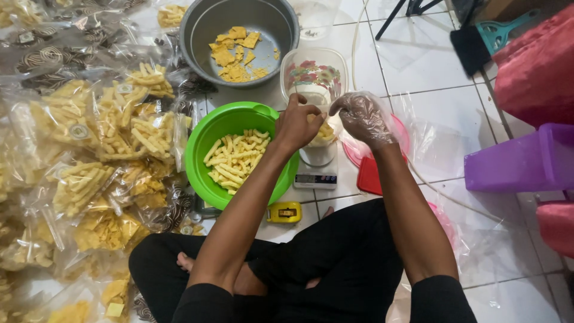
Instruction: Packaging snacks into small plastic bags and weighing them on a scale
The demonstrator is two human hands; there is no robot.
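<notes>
The bare left hand (297,124) and the plastic-gloved right hand (363,118) both pinch the rim of a clear bag (321,133) of yellow snack sticks. The bag stands on a small scale (316,174), just beside the green bowl (206,140) of sticks.

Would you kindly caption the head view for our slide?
Left hand and gloved right hand hold a snack bag over a scale.

Grey pot (203,36) w/ chips, purple bin (520,161), tape measure (284,212), brush (478,39).
</notes>
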